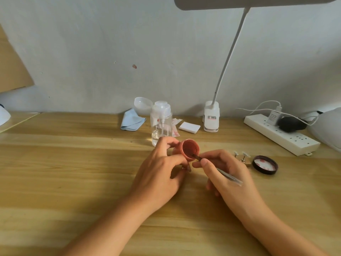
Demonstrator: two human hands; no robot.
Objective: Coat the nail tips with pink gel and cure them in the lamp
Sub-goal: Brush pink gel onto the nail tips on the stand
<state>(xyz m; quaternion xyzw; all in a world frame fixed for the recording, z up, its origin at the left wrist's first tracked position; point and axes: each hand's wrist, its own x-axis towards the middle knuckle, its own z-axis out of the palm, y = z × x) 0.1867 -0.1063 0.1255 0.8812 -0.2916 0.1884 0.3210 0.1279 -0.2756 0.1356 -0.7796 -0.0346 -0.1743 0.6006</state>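
My left hand (162,170) holds a small pink gel jar (188,149), tilted with its mouth toward me, near the middle of the wooden table (73,172). Something small with a nail tip also sticks out under its fingers (186,168). My right hand (221,170) pinches a thin silver brush (228,175), whose dark tip dips into the jar's rim. Two nail tips on small stands (240,156) sit just right of my right hand. The jar's dark lid (265,164) lies upside down beside them. A white curing lamp (328,126) is partly in view at the right edge.
A clear pump bottle (161,122) stands right behind the jar, with a blue cloth (132,121), a clear dome cap (143,104) and white pads (189,127) around it. A clip desk lamp (211,117) and a white power strip (280,134) sit along the wall.
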